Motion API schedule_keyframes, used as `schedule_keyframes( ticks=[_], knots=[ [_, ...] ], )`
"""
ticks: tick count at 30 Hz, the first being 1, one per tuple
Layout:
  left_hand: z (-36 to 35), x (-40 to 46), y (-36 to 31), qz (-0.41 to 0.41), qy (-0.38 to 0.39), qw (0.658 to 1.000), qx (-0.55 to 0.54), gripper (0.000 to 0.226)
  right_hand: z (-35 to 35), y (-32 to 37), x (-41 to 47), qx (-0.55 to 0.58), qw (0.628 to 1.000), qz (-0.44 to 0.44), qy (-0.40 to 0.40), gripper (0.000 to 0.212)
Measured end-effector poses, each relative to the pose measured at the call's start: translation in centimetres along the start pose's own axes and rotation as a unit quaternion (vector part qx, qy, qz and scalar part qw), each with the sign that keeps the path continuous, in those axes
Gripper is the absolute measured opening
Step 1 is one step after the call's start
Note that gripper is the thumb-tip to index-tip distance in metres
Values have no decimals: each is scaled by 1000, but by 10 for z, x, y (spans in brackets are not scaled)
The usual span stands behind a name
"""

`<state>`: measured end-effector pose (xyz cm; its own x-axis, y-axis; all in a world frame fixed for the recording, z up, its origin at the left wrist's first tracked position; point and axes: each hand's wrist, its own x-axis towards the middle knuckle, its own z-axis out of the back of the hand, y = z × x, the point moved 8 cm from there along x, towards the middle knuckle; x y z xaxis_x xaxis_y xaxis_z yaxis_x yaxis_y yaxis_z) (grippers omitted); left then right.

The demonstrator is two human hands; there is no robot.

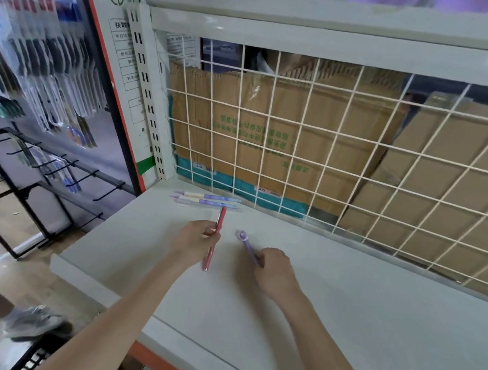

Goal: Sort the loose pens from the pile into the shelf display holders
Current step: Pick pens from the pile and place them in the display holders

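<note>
1. Red pen point(214, 240): slim, held in my left hand point(194, 239), fingers curled round its middle. It runs lengthways away from me, its far end reaching almost to the two pens lying by the back of the shelf and its near end low over the shelf surface.
2. Purple pen point(249, 247): round topper at its far end, held in my right hand point(275, 270), fingers closed round its lower part. It tilts up and to the left, just right of the red pen and apart from it.
3. Two pastel pens point(205, 199): purple and cream, lying side by side, parallel to the back edge, at the rear left of the shelf.
4. White shelf point(342, 328): flat board under both my hands, with an orange strip showing beneath its front edge.
5. White wire grid point(328, 163): stands along the back of the shelf.
6. Cardboard boxes point(272, 122): stacked behind the grid, one with green print.
7. Black hook rack point(29, 170): on my left, packaged goods hanging above it.
8. Grey sneaker point(34, 324): on the floor at lower left.
</note>
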<state>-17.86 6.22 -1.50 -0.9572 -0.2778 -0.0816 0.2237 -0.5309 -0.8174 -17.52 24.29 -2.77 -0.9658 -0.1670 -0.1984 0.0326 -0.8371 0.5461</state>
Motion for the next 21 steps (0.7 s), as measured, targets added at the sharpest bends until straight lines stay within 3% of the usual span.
schedule_keyframes(
  ticks=[4,11,21],
  knots=[
    [-29,-22,-34,-15,40,993,-110,13,40,-39,-27,176,983,-40,32,24],
    [-115,-83,-122,-73,113,981,-142,15,117,-127,-95,373,924,-67,-39,21],
    [-239,-192,-223,-132,214,955,-155,12,203,-255,-200,471,861,-54,-182,20]
  ],
)
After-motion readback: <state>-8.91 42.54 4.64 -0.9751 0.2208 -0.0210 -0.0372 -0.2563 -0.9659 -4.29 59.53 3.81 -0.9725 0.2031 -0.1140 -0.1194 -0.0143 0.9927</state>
